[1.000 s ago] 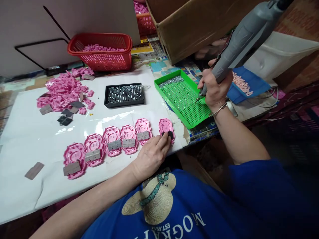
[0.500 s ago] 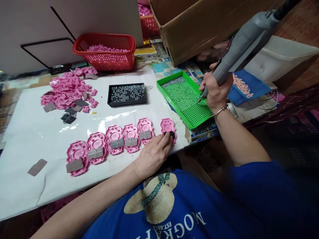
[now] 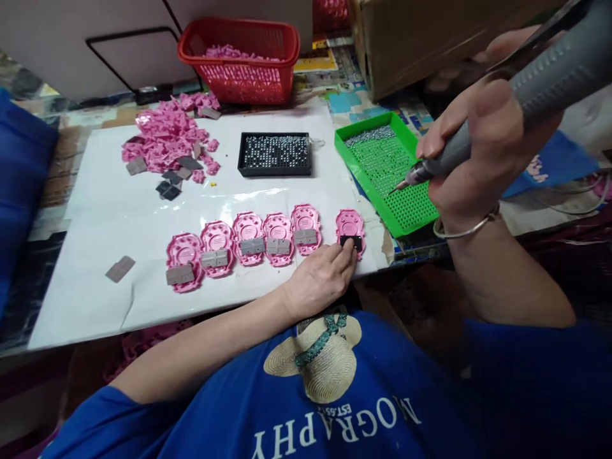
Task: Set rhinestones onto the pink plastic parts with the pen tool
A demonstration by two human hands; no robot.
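White sheeting (image 3: 90, 210) covers the desk (image 3: 342, 102), whose front edge slants up from lower left to right of center. Near that edge lies a lone pink case (image 3: 350, 220), a gap away from the row of five pink cases (image 3: 248, 224); a white strip separates the row from the black tray (image 3: 275, 171). At upper right of the left hand (image 3: 321, 277), the lone case carries a black plate (image 3: 345, 241) under its fingertips, fingers together; whether they pinch, I cannot tell. At right, the right hand (image 3: 482, 169) wraps around a screwdriver (image 3: 549, 86), its tip before the green tray (image 3: 406, 213).

The driver (image 3: 559, 73) runs past my view at upper right; the left hand (image 3: 324, 275) covers part of the black piece (image 3: 347, 240); the metal bits (image 3: 370, 135) look too small to count.
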